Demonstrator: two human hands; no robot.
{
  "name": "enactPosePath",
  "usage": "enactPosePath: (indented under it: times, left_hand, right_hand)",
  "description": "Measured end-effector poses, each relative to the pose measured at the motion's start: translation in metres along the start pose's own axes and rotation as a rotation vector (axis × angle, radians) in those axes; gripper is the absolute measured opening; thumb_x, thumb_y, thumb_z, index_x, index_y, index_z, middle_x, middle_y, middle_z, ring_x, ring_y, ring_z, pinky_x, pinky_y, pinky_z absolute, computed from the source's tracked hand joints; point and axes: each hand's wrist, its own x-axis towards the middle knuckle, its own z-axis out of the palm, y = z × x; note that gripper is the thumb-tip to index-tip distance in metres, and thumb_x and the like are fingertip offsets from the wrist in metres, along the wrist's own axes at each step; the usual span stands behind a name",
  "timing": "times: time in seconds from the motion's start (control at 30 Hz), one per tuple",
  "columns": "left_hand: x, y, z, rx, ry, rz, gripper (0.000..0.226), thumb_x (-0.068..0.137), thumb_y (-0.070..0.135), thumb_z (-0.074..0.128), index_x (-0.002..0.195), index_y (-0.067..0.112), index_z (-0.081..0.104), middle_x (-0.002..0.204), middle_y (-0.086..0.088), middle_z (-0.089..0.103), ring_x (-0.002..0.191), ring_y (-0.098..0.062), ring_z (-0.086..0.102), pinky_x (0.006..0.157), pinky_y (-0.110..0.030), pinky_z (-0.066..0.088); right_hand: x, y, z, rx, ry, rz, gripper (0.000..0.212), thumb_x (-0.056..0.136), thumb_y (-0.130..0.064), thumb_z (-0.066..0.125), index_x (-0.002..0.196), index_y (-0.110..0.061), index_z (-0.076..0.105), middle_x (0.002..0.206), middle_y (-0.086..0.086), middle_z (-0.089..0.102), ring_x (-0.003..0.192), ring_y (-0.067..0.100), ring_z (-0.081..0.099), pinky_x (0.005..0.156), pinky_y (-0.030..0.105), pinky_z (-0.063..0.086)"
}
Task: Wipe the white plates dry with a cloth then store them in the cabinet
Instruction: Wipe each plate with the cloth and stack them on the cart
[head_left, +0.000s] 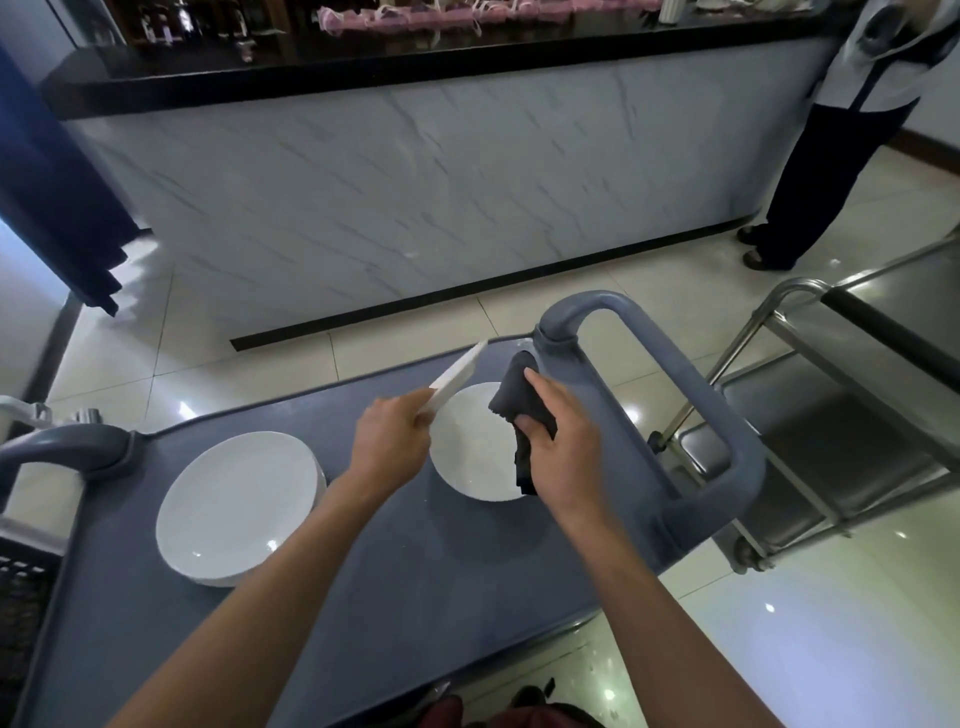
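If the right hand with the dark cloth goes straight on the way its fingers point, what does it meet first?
Probably the tilted plate in the left hand: the right hand and its cloth point up-left toward it. Depth is unclear.

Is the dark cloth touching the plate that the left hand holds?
Apart. The head view shows counter and cart between the cloth and the tilted plate in the left hand.

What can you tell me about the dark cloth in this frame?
The dark grey cloth looks like soft, thin fabric, bunched and folded rather than spread. The right hand grips it, thumb on the near side and fingers over the top, with one end poking up past the fingertips and another hanging down below the palm. It sits above the right edge of the white round plate lying on the grey-blue cart top; whether it touches that plate is unclear.
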Motion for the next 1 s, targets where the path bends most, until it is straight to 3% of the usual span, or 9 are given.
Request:
enactPosePath:
  times: [0.1,0.2,0.43,0.53,0.63,0.7,0.83,1.0]
  left_hand:
    - [-0.004,0.015,0.015,0.166,-0.071,0.054,0.042,0.097,0.01,0.051,0.132,0.029,0.064,0.099,-0.011,0.072,0.09,-0.038,0.064,0.071,-0.036,0.047]
    - [-0.007,0.025,0.031,0.26,-0.094,0.111,0.053,0.093,0.008,0.05,0.138,0.034,0.059,0.121,0.0,0.072,0.107,-0.032,0.065,0.082,-0.035,0.049]
    - [-0.017,0.043,0.064,0.401,-0.161,0.163,0.06,0.089,0.002,0.047,0.141,0.032,0.053,0.132,0.002,0.064,0.108,-0.035,0.061,0.078,-0.036,0.041]
    - [-0.022,0.046,0.073,0.356,-0.145,0.221,0.06,0.085,-0.005,0.054,0.139,0.022,0.058,0.139,0.002,0.062,0.122,-0.03,0.059,0.094,-0.044,0.046]
    - [-0.026,0.038,0.088,0.422,-0.167,0.3,0.06,0.076,-0.006,0.065,0.131,0.017,0.063,0.131,-0.002,0.066,0.117,-0.032,0.062,0.089,-0.049,0.052]
    - [-0.03,0.034,0.096,0.458,-0.246,0.319,0.059,0.083,-0.002,0.06,0.138,0.016,0.053,0.14,-0.003,0.057,0.126,-0.034,0.054,0.09,-0.051,0.05]
    - [-0.037,0.026,0.108,0.512,-0.344,0.332,0.062,0.096,0.003,0.051,0.154,0.016,0.032,0.16,-0.007,0.035,0.146,-0.038,0.031,0.11,-0.054,0.037]
    - [-0.047,0.02,0.116,0.529,-0.391,0.338,0.063,0.1,0.005,0.046,0.158,0.015,0.022,0.165,-0.008,0.024,0.152,-0.038,0.019,0.12,-0.054,0.026]
  right_hand:
    - [0.002,0.009,-0.014,-0.001,0.021,0.003,0.053,0.091,-0.004,0.068,0.139,-0.021,0.057,0.131,-0.013,0.056,0.122,0.003,0.05,0.106,0.02,0.043]
    - [0.005,0.019,-0.027,-0.03,0.014,0.006,0.053,0.093,-0.006,0.067,0.141,-0.022,0.055,0.138,-0.009,0.057,0.126,0.005,0.05,0.106,0.021,0.043]
    - [0.006,0.047,-0.048,-0.039,0.008,0.036,0.053,0.093,-0.007,0.066,0.143,-0.023,0.053,0.139,-0.008,0.057,0.126,0.0,0.048,0.104,0.017,0.042]
    - [0.005,0.054,-0.055,-0.058,0.007,0.042,0.053,0.094,-0.007,0.065,0.143,-0.022,0.053,0.139,-0.009,0.057,0.122,-0.006,0.045,0.101,0.01,0.039]
    - [0.005,0.06,-0.059,-0.06,0.002,0.045,0.053,0.094,-0.007,0.065,0.143,-0.022,0.053,0.137,-0.01,0.057,0.121,-0.005,0.046,0.102,0.015,0.042]
    - [0.003,0.064,-0.062,-0.069,-0.008,0.05,0.053,0.094,-0.007,0.065,0.144,-0.023,0.052,0.136,-0.012,0.056,0.121,-0.006,0.045,0.103,0.019,0.043]
    - [0.001,0.07,-0.062,-0.087,-0.019,0.047,0.053,0.094,-0.007,0.065,0.143,-0.022,0.053,0.136,-0.009,0.058,0.121,-0.005,0.045,0.102,0.019,0.042]
    - [-0.004,0.074,-0.057,-0.097,-0.046,0.034,0.052,0.094,-0.007,0.065,0.143,-0.02,0.053,0.138,-0.005,0.058,0.122,-0.001,0.046,0.104,0.022,0.042]
